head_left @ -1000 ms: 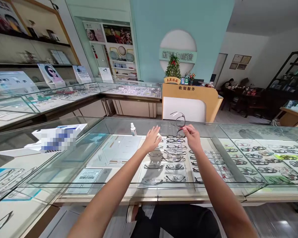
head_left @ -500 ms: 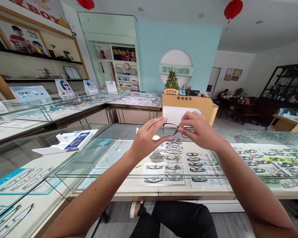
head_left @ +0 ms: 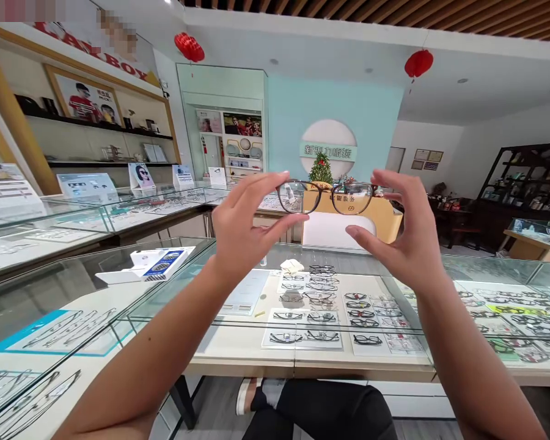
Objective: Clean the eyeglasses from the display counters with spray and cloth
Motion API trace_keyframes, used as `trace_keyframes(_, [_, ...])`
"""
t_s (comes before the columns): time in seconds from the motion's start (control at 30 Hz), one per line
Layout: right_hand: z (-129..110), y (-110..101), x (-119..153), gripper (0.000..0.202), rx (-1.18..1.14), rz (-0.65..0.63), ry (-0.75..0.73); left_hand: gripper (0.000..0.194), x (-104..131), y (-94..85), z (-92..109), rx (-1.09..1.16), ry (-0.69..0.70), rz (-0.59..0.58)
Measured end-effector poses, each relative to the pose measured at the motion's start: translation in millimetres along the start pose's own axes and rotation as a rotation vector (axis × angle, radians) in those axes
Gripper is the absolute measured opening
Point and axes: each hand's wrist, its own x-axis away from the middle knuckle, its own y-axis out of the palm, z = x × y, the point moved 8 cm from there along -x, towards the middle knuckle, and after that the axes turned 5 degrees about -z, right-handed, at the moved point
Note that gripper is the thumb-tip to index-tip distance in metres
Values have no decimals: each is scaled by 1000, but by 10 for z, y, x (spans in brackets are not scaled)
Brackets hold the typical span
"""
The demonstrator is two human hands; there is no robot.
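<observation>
A pair of dark-rimmed eyeglasses (head_left: pixel 321 194) is held up, roughly level, above the glass display counter. My left hand (head_left: pixel 250 223) has its fingertips at the top of the left end and its thumb under the left lens. At the right end, the fingers of my right hand (head_left: pixel 407 226) bear on the hinge corner, while that thumb stands apart below the right lens. The temples are mostly hidden behind the rims and fingers. Beneath the hands, several eyeglass frames (head_left: pixel 323 316) lie in rows inside the counter.
A glass counter (head_left: pixel 293 360) spans the front, above my crossed legs. An opened white-and-blue box (head_left: pixel 153 266) stands on its left part. More display cases (head_left: pixel 105 223) run along the left and back. Behind the eyeglasses is a wooden cashier desk (head_left: pixel 387 223) with a small decorated tree (head_left: pixel 321 168).
The eyeglasses have been raised, and both lenses now show. My right hand has shifted from the bridge to the right end, its thumb spread away. The view has tilted upward.
</observation>
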Motion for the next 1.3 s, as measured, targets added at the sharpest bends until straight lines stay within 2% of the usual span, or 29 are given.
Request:
trace_keyframes(0.1, [-51,26,39,75,35,117,-30,67,-83,-108,6,58,9,27])
trace_keyframes(0.2, [-68,83,45,73,22,187,-45,69,-108,-139,9,118,17,40])
trace_keyframes(0.33, [-25,189,45,65,10,225,-8,66,-67,-83,-89,147,-18,46])
trace_keyframes(0.43, [56,329,43,62,27,213,56,65,2,4,-244,160,-52,46])
trace_keyframes(0.6, [240,651,33,61,8,190,120,68,173,228,-608,186,-145,19])
trace_keyframes(0.77, [448,1026,17,63,46,180,117,69,389,535,-978,274,-211,10])
trace_keyframes(1.0, [879,1573,52,67,76,246,99,66,623,987,-1407,280,-188,54])
trace_keyframes(1.17, [1112,1825,181,71,57,294,136,67,788,1251,-1527,246,-201,94])
trace_keyframes(1.3, [1217,1879,342,76,66,324,188,71,936,1449,-1447,260,-216,123])
